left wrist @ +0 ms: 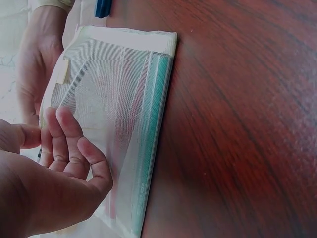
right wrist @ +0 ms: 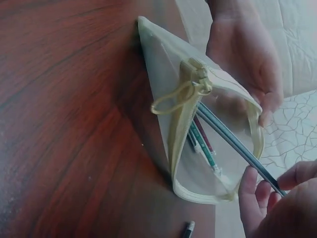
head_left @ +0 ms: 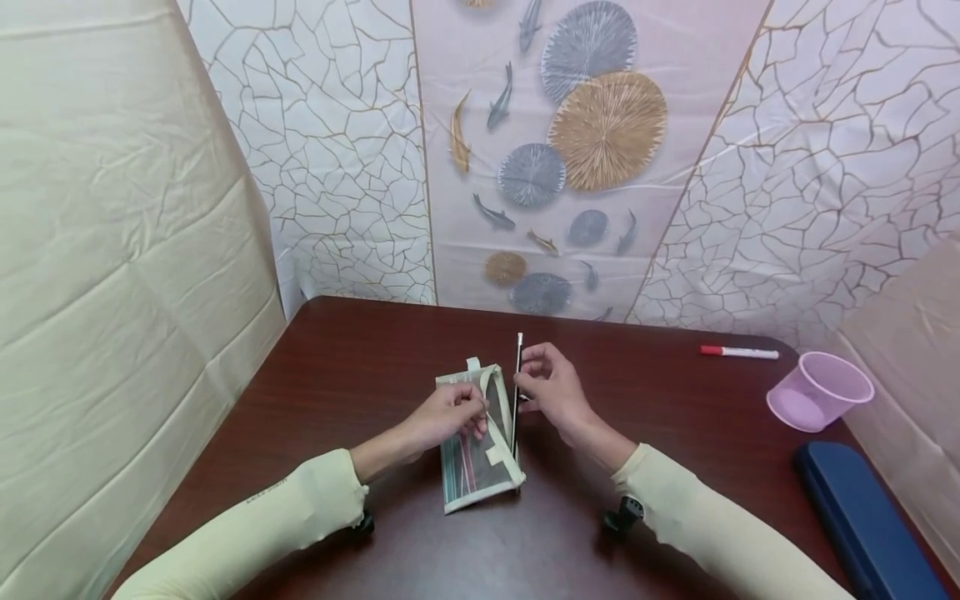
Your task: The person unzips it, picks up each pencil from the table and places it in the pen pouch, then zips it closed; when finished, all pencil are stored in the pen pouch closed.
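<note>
A pale mesh pencil pouch [head_left: 480,477] with its zip undone lies on the table. My left hand [head_left: 442,417] pinches the rim of its opening, with the other fingers over the mesh [left wrist: 101,74]. The right hand [head_left: 555,387] holds a dark pencil [right wrist: 237,143] between thumb and fingers at the mouth. One end of that pencil is inside the pouch; a white end sticks up past the fingers in the head view. Inside show a green pencil [right wrist: 204,144] and a red pencil [right wrist: 207,136]. The zip pull [right wrist: 171,99] hangs by the opening.
Another dark pencil end [right wrist: 188,229] lies on the table beside the right hand. A red-capped marker [head_left: 738,352] is at the back right, near a tilted pink cup [head_left: 832,387]. A blue case [head_left: 870,517] lies along the right edge. Draped fabric surrounds the table.
</note>
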`<state>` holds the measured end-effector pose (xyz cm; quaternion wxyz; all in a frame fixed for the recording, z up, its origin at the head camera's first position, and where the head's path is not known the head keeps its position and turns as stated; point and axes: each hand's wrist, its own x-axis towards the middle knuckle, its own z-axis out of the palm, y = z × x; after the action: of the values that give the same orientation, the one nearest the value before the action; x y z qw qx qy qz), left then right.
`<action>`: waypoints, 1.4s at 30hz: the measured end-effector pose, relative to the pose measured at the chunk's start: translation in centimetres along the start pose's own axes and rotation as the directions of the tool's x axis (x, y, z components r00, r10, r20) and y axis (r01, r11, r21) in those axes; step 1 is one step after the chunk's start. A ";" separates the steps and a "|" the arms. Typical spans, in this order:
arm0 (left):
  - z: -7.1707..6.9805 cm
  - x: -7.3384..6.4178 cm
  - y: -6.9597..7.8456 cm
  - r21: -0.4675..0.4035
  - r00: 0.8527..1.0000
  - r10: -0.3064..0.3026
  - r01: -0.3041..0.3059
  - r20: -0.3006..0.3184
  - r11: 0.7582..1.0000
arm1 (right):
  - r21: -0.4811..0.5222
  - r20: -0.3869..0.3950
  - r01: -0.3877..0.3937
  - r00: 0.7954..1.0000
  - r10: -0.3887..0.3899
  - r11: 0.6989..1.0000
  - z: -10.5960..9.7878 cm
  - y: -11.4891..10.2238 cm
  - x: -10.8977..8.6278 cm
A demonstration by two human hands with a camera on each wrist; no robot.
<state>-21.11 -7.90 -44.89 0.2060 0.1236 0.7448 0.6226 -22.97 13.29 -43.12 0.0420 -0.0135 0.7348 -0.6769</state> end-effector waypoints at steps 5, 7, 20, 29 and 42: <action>0.0 0.0 -0.1 0.003 1.000 0.006 -0.006 -0.006 1.000 | 0.034 0.002 -0.023 1.000 0.023 0.999 -0.1 0.2 0.0; 0.1 0.1 -0.1 0.004 1.000 0.007 -0.007 -0.015 1.000 | 0.030 0.050 -0.046 0.998 0.045 0.998 -0.2 0.2 -0.1; 0.4 0.3 0.0 -0.001 1.000 0.027 -0.027 -0.008 1.000 | -0.032 0.149 -0.222 0.963 0.225 0.974 0.4 1.1 -0.1; 0.6 0.4 -0.4 0.009 1.000 0.021 -0.021 -0.004 1.000 | -0.062 0.183 -0.238 0.952 0.246 0.969 0.5 1.5 0.1; 1.0 0.5 -0.6 0.022 1.000 0.026 -0.026 -0.013 0.999 | -0.085 0.189 -0.212 0.956 0.225 0.974 0.7 2.1 0.1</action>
<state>-21.00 -6.89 -45.65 0.1914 0.1314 0.7512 0.6179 -22.90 12.77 -45.24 0.1889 -0.0008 0.7453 -0.6394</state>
